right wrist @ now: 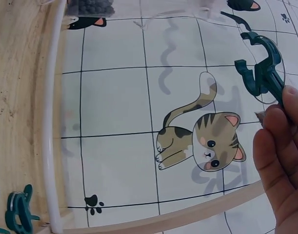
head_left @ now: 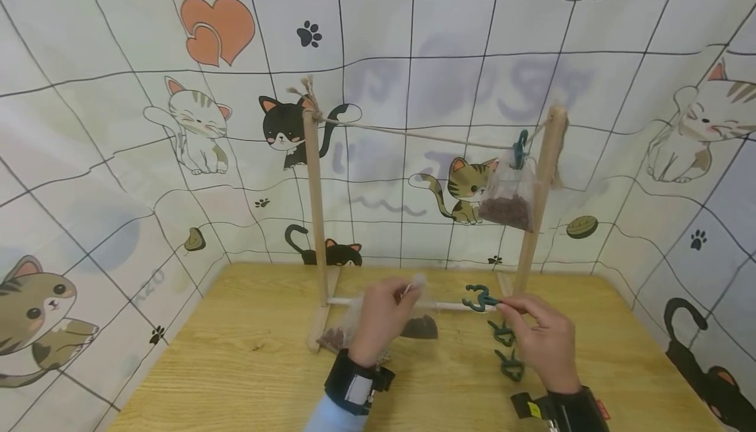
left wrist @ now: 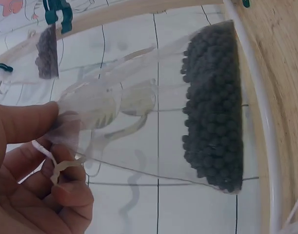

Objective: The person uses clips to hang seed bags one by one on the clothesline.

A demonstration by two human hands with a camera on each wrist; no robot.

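Observation:
My left hand (head_left: 380,317) pinches the gathered top of a sheer mesh bag (left wrist: 212,112) between thumb and fingers. Small dark round beads fill the bag's bottom, and a pale drawstring (left wrist: 66,165) loops over the fingers. To its right, my right hand (head_left: 543,337) pinches the handles of a green plastic clip (right wrist: 266,73), whose jaws are spread apart with nothing between them. Above, a second mesh bag (head_left: 508,205) with reddish-brown contents hangs from a twine line (head_left: 407,133), held by another green clip (head_left: 520,150).
The twine runs between a left wooden post (head_left: 315,215) and a right wooden post (head_left: 539,215), joined low down by a white rod (head_left: 451,305). Green clips (head_left: 512,366) lie near my right hand. Another mesh bag (head_left: 335,337), partly hidden by my left hand, lies on the wooden table (head_left: 236,353).

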